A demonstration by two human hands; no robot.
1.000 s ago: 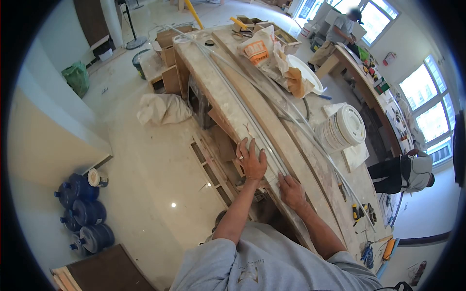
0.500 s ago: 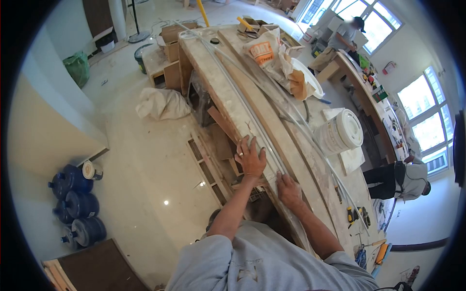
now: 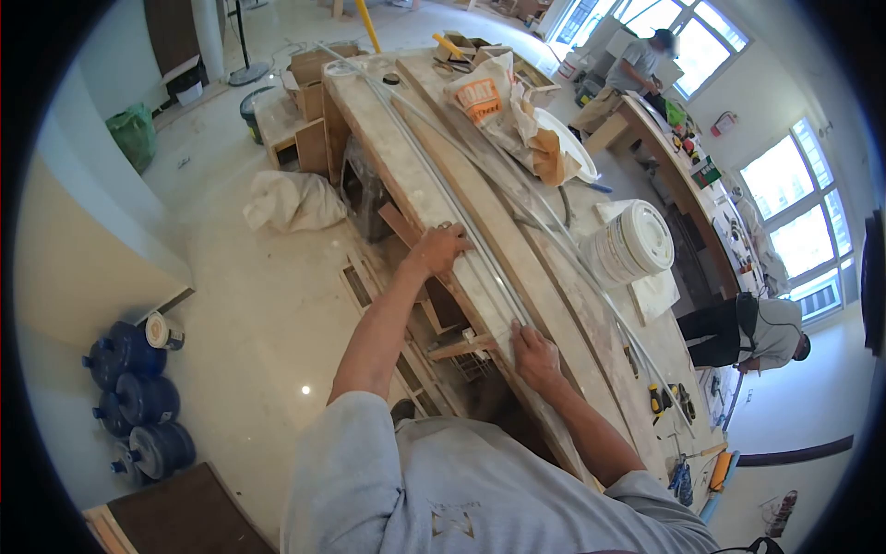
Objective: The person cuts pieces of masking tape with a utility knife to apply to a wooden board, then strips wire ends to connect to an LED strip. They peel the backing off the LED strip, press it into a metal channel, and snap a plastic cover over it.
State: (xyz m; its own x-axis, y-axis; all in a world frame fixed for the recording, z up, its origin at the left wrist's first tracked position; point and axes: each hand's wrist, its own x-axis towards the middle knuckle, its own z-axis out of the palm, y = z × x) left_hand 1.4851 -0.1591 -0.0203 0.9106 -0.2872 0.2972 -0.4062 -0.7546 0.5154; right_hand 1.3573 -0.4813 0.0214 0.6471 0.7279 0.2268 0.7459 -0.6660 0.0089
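Note:
A long, thin, pale metal strip [image 3: 469,226] lies lengthwise along the near side of the workbench [image 3: 388,134]. My left hand [image 3: 440,250] is farther up the bench, its fingers bent and closed at the strip's edge. Nearer to my body, my right hand [image 3: 537,358] is curled, with thumb and fingers pinched at the strip. The undersides of both hands' fingers are hidden. Beside the strip run long wooden boards [image 3: 503,212]. Another long thin rod [image 3: 604,300] crosses the bench at a slant.
A white bucket [image 3: 630,245] and a paper bag [image 3: 484,97] stand on the bench. Yellow-handled tools [image 3: 660,403] lie at its right end. Blue water jugs [image 3: 148,397] stand on the floor at left. One person [image 3: 637,74] is at the far counter, another [image 3: 761,332] at right.
My left hand has slid farther up along the strip, and its spread fingers have closed. My right hand stays at about the same part of the strip. The view has shifted slightly.

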